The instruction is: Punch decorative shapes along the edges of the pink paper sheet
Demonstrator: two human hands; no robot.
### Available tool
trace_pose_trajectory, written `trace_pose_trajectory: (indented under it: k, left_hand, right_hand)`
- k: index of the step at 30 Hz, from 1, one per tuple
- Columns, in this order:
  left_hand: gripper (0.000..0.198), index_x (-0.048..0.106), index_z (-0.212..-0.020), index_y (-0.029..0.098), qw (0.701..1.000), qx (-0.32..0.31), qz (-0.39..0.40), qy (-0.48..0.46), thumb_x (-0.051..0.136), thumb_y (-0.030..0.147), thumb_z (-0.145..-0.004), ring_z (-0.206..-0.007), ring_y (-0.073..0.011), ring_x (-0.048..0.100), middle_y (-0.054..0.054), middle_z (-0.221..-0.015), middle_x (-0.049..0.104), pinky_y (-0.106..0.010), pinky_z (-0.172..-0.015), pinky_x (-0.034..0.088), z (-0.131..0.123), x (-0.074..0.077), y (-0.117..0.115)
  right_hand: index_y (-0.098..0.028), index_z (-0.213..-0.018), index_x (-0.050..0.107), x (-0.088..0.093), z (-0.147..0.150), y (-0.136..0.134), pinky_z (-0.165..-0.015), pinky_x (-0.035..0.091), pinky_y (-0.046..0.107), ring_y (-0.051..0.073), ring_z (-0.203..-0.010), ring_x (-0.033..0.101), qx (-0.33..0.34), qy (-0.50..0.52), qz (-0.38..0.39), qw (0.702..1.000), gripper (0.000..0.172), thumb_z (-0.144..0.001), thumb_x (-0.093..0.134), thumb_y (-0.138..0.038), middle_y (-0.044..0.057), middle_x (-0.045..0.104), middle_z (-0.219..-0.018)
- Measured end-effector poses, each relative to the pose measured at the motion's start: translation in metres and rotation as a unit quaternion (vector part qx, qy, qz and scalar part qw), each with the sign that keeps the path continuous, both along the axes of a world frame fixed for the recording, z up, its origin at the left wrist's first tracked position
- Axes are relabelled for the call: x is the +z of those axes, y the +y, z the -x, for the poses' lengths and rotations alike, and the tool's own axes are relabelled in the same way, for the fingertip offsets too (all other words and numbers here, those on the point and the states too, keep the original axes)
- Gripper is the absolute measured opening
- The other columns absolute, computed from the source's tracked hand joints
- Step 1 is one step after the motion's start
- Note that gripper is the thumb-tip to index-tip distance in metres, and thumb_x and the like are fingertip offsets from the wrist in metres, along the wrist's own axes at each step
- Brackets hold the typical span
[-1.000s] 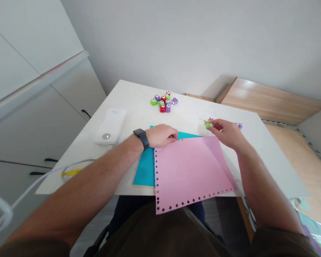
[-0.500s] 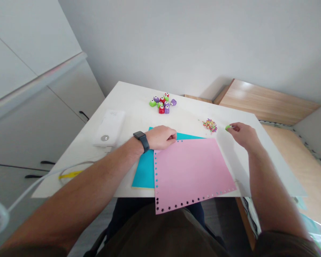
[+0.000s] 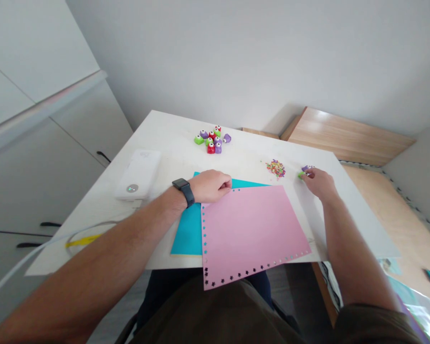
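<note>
1. Right now my left hand (image 3: 211, 186) lies on the table (image 3: 172, 134) with its fingers curled into a loose fist, at the far left corner of the pink sheet (image 3: 251, 229). I cannot tell whether the fingers pinch the paper or only press on it.
2. On that wrist sits a dark watch (image 3: 183, 190).
3. My right hand (image 3: 317, 181) reaches out to the right side of the table, fingers drawn narrow, with the fingertips closed on a small green punch (image 3: 301, 175).
4. That green punch is down at the table top, just beside a purple punch (image 3: 306, 168), which lies a little farther from me.
5. Left of those two, near but apart from them, is a small heap of coloured paper bits (image 3: 275, 168).
6. The pink sheet has rows of star-shaped holes along its left and near edges, and its near edge hangs over the table's edge above my lap.
7. Under it lies a teal sheet (image 3: 186, 229), showing along the left and at the far edge.
8. At the far side of the table stands a cluster of small punches (image 3: 211, 141), green, purple and red, well apart from both hands.
9. To my left lies a white device (image 3: 138, 174) with a small lit spot, and nearer to me a white cable with a yellow tag (image 3: 82, 239).
</note>
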State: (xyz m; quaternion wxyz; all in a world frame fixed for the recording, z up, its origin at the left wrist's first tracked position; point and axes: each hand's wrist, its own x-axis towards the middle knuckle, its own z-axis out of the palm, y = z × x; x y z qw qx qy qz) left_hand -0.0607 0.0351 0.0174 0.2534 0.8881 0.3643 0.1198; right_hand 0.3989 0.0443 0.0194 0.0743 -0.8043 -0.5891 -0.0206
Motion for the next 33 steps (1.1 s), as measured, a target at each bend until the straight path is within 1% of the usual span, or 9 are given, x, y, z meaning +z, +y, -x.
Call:
trace_pose_trajectory:
  k: [4,9,13,15,18,22,26,29,33]
  left_hand:
    - [0.013,0.074,-0.091,0.021,1.0,0.001,-0.001,0.001,0.061,0.024,-0.09,-0.075,-0.017,0.067,-0.003,-0.089,0.078,-0.028,-0.065,0.04,0.001,0.001,0.0]
    - [0.012,0.073,-0.089,0.021,1.0,0.003,0.001,0.001,0.061,0.023,-0.091,-0.076,-0.0169,0.067,-0.003,-0.09,0.079,-0.028,-0.065,0.04,0.001,0.003,-0.002]
    - [0.012,0.073,-0.089,0.021,1.0,0.006,0.001,-0.002,0.061,0.023,-0.092,-0.075,-0.017,0.067,-0.003,-0.09,0.079,-0.028,-0.065,0.04,0.001,0.004,-0.003]
    - [0.012,0.073,-0.09,0.022,1.0,0.008,0.001,0.001,0.062,0.024,-0.092,-0.074,-0.0172,0.067,-0.002,-0.087,0.078,-0.029,-0.064,0.039,0.0,0.003,-0.003]
    - [0.013,0.074,-0.092,0.022,1.0,0.009,0.002,0.005,0.062,0.025,-0.092,-0.074,-0.0176,0.067,-0.002,-0.085,0.078,-0.029,-0.063,0.039,0.0,0.002,-0.003]
    - [0.013,0.074,-0.092,0.022,1.0,0.015,0.005,0.008,0.062,0.026,-0.091,-0.074,-0.0183,0.068,-0.002,-0.087,0.078,-0.03,-0.063,0.04,-0.001,0.003,-0.002]
    - [0.014,0.074,-0.092,0.022,1.0,0.013,0.008,0.007,0.061,0.026,-0.092,-0.075,-0.0187,0.069,-0.003,-0.089,0.079,-0.03,-0.064,0.041,-0.001,0.004,-0.003]
    - [0.014,0.074,-0.091,0.022,1.0,0.008,0.004,0.003,0.06,0.025,-0.092,-0.076,-0.0186,0.07,-0.002,-0.088,0.079,-0.03,-0.065,0.042,0.0,0.004,-0.003]
    - [0.014,0.074,-0.09,0.023,1.0,0.006,-0.004,-0.001,0.06,0.024,-0.091,-0.076,-0.0188,0.07,-0.002,-0.088,0.079,-0.03,-0.065,0.042,0.0,0.004,-0.003]
  right_hand:
    - [-0.019,-0.124,0.077,-0.001,0.0,0.001,-0.087,0.052,0.042,0.031,-0.098,0.072,-0.008,-0.007,-0.001,1.0,0.047,-0.089,0.064,-0.047,0.014,0.08,-0.108]
    - [-0.02,-0.121,0.078,0.001,0.002,0.003,-0.09,0.051,0.045,0.033,-0.102,0.072,-0.021,-0.022,0.001,1.0,0.04,-0.091,0.061,-0.041,0.015,0.08,-0.11]
    - [-0.016,-0.139,0.068,0.004,0.012,0.004,-0.093,0.051,0.047,0.036,-0.108,0.07,-0.033,-0.037,-0.026,0.998,0.054,-0.091,0.063,-0.042,0.021,0.076,-0.118]
    - [-0.015,-0.142,0.064,0.009,0.026,0.006,-0.096,0.051,0.047,0.035,-0.111,0.068,-0.008,-0.041,-0.067,0.997,0.058,-0.091,0.063,-0.043,0.021,0.074,-0.119]
    - [-0.016,-0.136,0.068,0.02,0.063,0.01,-0.098,0.051,0.046,0.032,-0.102,0.069,0.082,-0.012,-0.095,0.992,0.054,-0.091,0.065,-0.047,0.017,0.074,-0.111]
    - [-0.019,-0.124,0.074,0.035,0.136,0.021,-0.091,0.054,0.043,0.024,-0.083,0.068,0.228,0.05,-0.07,0.97,0.042,-0.093,0.067,-0.047,0.011,0.075,-0.105]
    - [-0.018,-0.129,0.072,0.035,0.207,0.038,-0.094,0.054,0.043,0.025,-0.088,0.07,0.338,0.072,-0.041,0.937,0.042,-0.095,0.069,-0.042,0.012,0.075,-0.109]
    - [-0.017,-0.135,0.069,0.028,0.247,0.057,-0.099,0.055,0.043,0.028,-0.099,0.071,0.365,0.089,-0.021,0.926,0.046,-0.094,0.072,-0.038,0.014,0.075,-0.117]
    - [-0.018,-0.143,0.064,0.017,0.282,0.081,-0.103,0.053,0.047,0.031,-0.11,0.07,0.379,0.085,-0.007,0.921,0.049,-0.096,0.071,-0.032,0.015,0.074,-0.125]
